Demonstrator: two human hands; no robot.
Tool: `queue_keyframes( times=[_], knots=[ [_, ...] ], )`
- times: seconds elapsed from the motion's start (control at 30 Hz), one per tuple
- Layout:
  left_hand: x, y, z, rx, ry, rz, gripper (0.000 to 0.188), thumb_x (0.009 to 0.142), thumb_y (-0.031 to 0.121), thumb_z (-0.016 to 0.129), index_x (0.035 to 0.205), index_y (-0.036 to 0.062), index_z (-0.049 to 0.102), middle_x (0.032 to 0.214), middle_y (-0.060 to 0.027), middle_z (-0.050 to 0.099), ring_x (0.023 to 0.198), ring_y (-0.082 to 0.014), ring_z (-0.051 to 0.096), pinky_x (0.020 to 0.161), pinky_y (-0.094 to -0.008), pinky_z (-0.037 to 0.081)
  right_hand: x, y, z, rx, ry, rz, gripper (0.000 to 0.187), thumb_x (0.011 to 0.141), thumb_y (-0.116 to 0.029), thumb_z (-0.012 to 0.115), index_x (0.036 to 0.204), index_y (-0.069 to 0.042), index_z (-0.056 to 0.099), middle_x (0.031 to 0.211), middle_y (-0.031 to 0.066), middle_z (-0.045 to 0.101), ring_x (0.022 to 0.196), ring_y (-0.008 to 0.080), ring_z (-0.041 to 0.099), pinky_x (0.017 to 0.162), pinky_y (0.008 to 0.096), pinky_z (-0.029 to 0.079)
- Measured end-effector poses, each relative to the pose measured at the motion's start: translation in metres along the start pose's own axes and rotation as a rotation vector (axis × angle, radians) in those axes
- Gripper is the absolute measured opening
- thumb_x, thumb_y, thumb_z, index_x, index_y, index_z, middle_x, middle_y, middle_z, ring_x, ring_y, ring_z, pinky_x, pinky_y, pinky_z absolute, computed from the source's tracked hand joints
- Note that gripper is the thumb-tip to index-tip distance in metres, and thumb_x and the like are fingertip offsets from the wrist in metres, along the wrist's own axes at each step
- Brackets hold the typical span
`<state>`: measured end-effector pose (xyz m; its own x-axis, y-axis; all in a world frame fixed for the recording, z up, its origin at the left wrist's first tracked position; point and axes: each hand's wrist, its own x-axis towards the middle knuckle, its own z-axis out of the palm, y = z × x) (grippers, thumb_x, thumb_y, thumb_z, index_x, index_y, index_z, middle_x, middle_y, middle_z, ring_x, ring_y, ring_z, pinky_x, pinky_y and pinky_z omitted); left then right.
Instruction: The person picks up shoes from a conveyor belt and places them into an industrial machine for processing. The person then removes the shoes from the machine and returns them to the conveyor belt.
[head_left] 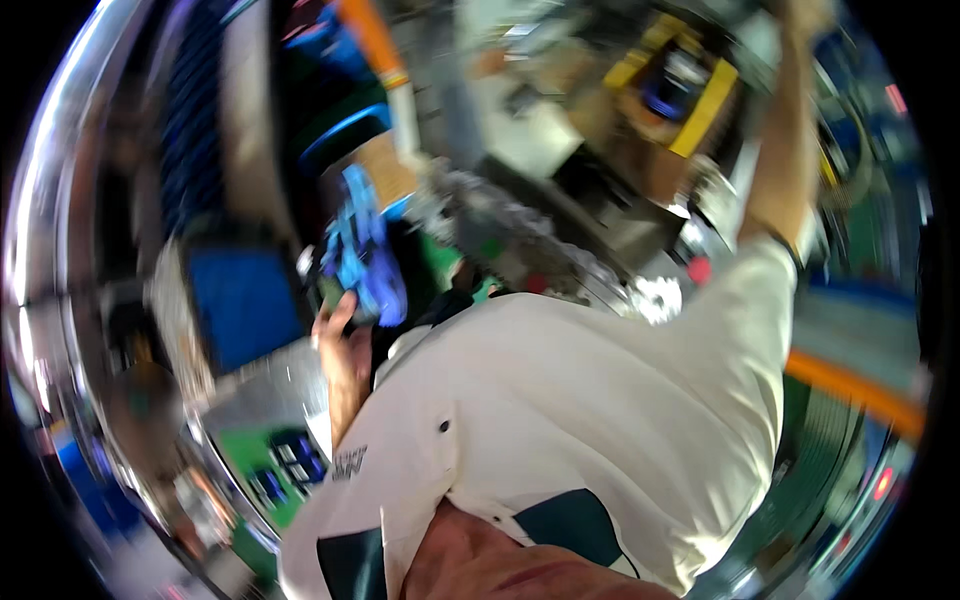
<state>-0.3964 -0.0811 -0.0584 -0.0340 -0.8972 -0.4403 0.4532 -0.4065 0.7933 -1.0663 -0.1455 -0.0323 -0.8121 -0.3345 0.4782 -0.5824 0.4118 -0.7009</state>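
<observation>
At the left of my body, my left hand point(343, 338) is raised with its fingers bent. Its fingertips meet the lower end of a bright blue and light-blue bundle point(370, 250); a small dark-green patch shows just above them. Blur hides what exactly the fingers grip. My right arm point(785, 150) reaches far forward along the right side. The right hand point(810, 14) is smeared and partly cut off at the top edge, so its fingers do not show. Left of that arm, a yellow-sided fixture point(706, 108) surrounds a dark part with a blue edge point(675, 88).
A cardboard piece point(385, 168) lies beyond the blue bundle. On the left are a blue panel point(243, 305) and a green tray point(240, 452) with several dark parts. Crumpled silvery material point(655, 298) runs before my chest. Orange bars point(855, 390) stand right and ahead.
</observation>
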Motion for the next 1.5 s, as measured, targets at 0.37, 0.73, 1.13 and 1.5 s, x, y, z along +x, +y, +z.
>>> queue_keyframes(
  times=[0.37,0.73,1.13,1.5],
  knots=[
    [-0.045,-0.042,-0.119,-0.232,0.400,-0.006,0.032,0.078,0.011,0.063,0.107,-0.0025,0.056,0.091,-0.0074,0.061,0.078,-0.0177,0.061,0.075,-0.0321,0.049,-0.024,0.009,0.045,-0.116,-0.043,-0.106,0.029,0.088,-0.019,0.047,0.086,0.004,0.065,0.087,0.0132,0.063,0.075,0.0206,0.060,0.063,0.0375,0.050],
    [-0.057,-0.022,-0.362,-0.492,1.067,0.203,0.030,0.072,0.016,0.069,0.095,-0.0003,0.058,0.080,-0.0090,0.062,0.068,-0.0209,0.060,0.064,-0.0376,0.052,-0.362,-0.444,0.118,0.933,-0.760,-0.339,0.026,0.083,-0.005,0.062,0.105,0.007,0.056,0.092,0.0127,0.064,0.077,0.0149,0.061,0.068,0.0210,0.050],
    [-0.016,0.053,-0.712,-0.376,1.556,0.128,0.030,0.064,0.014,0.076,0.086,-0.0007,0.062,0.078,-0.0083,0.062,0.063,-0.0186,0.057,0.054,-0.0319,0.046,-0.772,-0.945,0.064,0.545,-1.324,-1.734,0.067,0.077,-0.042,0.066,0.126,0.000,0.048,0.103,0.0151,0.063,0.092,0.0171,0.061,0.079,0.0260,0.047],
    [0.016,0.037,-0.866,0.630,1.722,0.279,0.058,0.077,0.017,0.052,0.130,-0.0007,0.036,0.131,-0.0268,0.039,0.120,-0.0389,0.041,0.098,-0.0434,0.037,-0.845,-1.004,0.103,0.326,-1.327,-1.885,0.061,0.073,-0.040,0.069,0.117,0.001,0.055,0.090,0.0070,0.063,0.078,0.0135,0.058,0.072,0.0258,0.045]
  ],
)
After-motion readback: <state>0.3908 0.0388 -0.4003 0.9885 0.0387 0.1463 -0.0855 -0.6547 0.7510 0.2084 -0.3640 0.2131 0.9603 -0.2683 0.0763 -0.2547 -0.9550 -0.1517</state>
